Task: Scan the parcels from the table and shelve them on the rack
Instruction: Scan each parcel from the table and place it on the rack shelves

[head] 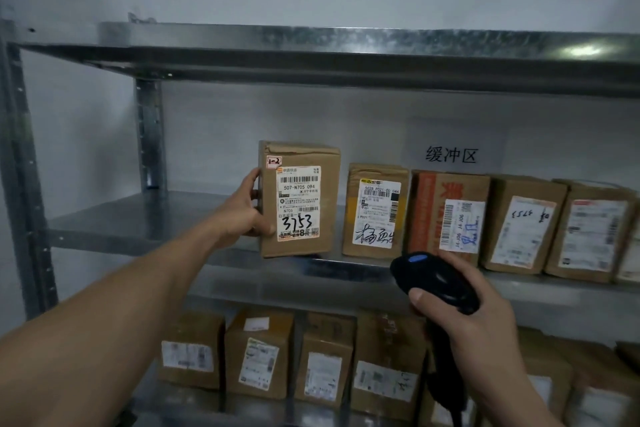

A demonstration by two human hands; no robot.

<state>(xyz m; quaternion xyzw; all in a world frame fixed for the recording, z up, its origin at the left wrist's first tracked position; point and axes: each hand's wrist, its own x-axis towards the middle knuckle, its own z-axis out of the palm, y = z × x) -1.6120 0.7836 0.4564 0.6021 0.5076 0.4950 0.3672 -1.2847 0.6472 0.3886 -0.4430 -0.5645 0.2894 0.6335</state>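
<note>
My left hand (pixel 244 211) grips the left side of a brown cardboard parcel (pixel 323 158) with a white label marked 3753. The parcel stands upright at the front edge of the middle shelf (pixel 138 218) of the metal rack, left of a row of parcels. My right hand (pixel 485 319) holds a black barcode scanner (pixel 433 274) with a blue button, below and to the right of the parcel, its head pointing up and left.
Several labelled parcels (pixel 375 210) stand in a row on the middle shelf to the right. More parcels (pixel 258 354) fill the lower shelf. The top shelf (pixel 311 42) is bare steel. A rack upright (pixel 150 135) stands at the left. A paper sign (pixel 452 154) hangs on the back wall.
</note>
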